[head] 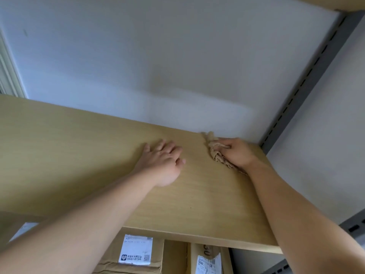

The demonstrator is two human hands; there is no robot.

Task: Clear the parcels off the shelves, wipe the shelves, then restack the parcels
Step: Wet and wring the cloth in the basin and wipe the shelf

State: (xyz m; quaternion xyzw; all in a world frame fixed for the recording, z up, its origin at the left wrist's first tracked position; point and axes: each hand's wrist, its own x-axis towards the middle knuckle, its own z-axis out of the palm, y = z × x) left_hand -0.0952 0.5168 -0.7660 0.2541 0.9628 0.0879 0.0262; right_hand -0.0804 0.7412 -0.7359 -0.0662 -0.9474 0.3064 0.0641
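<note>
I've got both arms up on the wooden shelf (83, 155) now. My right hand (238, 153) is in the far right corner of it, right where the shelf meets the white back wall (158, 66) and the grey slotted upright (308, 82). Its fingers are curled round a crumpled tan cloth (216, 153), which is bunched under the hand and pressed onto the shelf surface, with a loose end trailing toward the wall and another toward the front edge.

My left hand (163, 161) lies flat on the shelf near the middle, palm down, fingers spread and relaxed, holding nothing. It sits just beside the cloth but apart from it.

The shelf top around my hands is bare wood.

Below the front edge I can see the next shelf down, with 2 cardboard parcels on it: 1 brown box with a white shipping label (136, 252) on the left, and a second labelled parcel (209, 263) just to its right, partly cut off by the frame.
</note>
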